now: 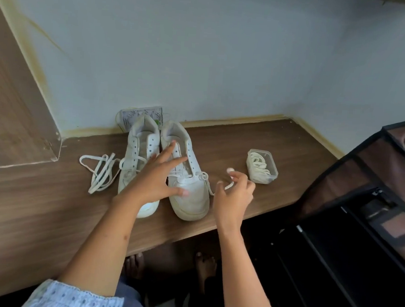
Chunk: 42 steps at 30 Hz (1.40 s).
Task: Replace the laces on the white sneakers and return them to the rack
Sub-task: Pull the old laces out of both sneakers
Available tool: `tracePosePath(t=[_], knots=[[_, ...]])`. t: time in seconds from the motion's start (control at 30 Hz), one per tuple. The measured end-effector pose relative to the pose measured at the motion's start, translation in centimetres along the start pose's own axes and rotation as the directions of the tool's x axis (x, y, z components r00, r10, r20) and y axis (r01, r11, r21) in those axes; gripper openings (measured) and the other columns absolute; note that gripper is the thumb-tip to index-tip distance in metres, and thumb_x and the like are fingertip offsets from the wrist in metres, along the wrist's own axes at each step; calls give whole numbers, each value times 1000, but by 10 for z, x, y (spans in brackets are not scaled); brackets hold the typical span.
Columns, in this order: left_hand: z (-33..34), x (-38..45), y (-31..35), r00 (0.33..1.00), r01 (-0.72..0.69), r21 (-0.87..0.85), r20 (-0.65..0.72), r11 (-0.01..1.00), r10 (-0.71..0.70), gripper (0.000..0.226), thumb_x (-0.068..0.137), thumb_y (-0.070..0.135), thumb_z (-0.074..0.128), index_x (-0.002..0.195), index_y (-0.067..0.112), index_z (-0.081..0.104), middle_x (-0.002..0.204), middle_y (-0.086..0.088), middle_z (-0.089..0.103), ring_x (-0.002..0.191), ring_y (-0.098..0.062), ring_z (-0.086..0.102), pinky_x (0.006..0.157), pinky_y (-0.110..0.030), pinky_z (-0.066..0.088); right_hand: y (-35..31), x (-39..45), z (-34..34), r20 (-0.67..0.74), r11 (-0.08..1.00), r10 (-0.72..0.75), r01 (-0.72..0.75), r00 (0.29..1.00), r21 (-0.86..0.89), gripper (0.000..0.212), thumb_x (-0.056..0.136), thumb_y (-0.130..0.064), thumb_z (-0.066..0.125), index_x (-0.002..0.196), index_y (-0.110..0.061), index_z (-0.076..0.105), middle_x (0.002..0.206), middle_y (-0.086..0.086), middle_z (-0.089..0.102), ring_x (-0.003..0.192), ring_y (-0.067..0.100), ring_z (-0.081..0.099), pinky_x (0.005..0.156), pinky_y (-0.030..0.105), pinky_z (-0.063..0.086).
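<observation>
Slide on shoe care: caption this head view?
Left hand steadies a white sneaker while the right hand pulls its lace free.

1 head view, looking forward-down, close over wooden shelf (257, 142).

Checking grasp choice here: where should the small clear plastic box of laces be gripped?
Grip the small clear plastic box across its two long side walls, coming from above: it sits upright and lidless on the wooden desk, with free space all round.
</observation>
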State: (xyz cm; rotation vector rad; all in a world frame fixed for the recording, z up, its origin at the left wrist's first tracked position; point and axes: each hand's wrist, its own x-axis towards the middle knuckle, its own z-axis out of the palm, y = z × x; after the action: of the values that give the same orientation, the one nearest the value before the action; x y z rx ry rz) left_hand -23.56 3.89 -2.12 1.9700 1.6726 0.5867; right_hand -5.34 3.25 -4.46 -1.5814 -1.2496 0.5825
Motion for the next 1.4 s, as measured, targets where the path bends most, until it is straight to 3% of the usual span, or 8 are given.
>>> tracePosePath(t=[0.2,0.4,0.6,0.83,1.07,1.17,1.3,1.4], knots=[[-1,-10,-7,979,19,39,-202,999,-11,61,84,55,61,140,38,46,161,7,15,148,-20,12,121,-47,3,4,-2,5,215,960,-249,270,944,-74,19,98,-19,56,114,-24,66,108,-1,47,103,22,48,92,31,44],[15,-15,6,978,29,205,-206,978,14,81,86,64,53,152,40,14,161,12,-7,135,3,-17,112,-35,-22,15,16,24,287,947,-208,266,935,-180,20,99,-27,54,113,-20,67,109,1,58,107,22,48,96,36,40],[32,-6,4,979,51,305,-203,951,13,91,76,82,38,152,39,11,160,13,-19,148,-7,0,117,-45,-20,13,20,33,306,962,-218,257,927,-93,8,95,-17,60,88,-14,61,89,-3,58,77,4,51,63,11,35],[33,-2,4,982,40,261,-187,965,10,115,60,91,47,152,37,4,160,16,-15,147,-3,-4,112,-42,-26,9,23,25,339,995,-94,99,936,0,12,89,-20,66,78,-18,62,79,-2,65,71,8,57,64,23,44],[23,-4,-1,986,52,229,-165,972,-14,114,64,69,64,152,37,0,161,19,-3,147,-2,5,113,-45,-26,9,35,-14,-123,992,54,-40,991,116,10,92,-11,62,82,-12,61,76,-3,64,71,8,56,61,8,38],[22,-8,0,971,35,306,-236,951,40,108,60,69,55,152,35,10,161,14,5,147,-5,9,111,-43,-29,16,32,-9,-94,998,-57,58,994,18,7,92,-7,62,91,-13,64,95,3,65,81,5,57,70,7,41],[22,-11,-1,886,11,347,-438,938,152,69,65,60,73,123,29,54,126,11,49,124,-15,44,120,-43,-3,17,27,11,47,944,-273,277,961,-178,15,92,-22,66,107,-22,69,113,2,59,103,22,54,91,37,42],[24,-12,4,866,64,253,-495,965,73,47,66,56,79,96,23,66,99,8,55,99,-20,52,99,-33,34,15,20,24,246,886,-300,365,922,-286,22,93,-40,62,108,-26,69,112,-3,60,107,22,46,90,34,30]])
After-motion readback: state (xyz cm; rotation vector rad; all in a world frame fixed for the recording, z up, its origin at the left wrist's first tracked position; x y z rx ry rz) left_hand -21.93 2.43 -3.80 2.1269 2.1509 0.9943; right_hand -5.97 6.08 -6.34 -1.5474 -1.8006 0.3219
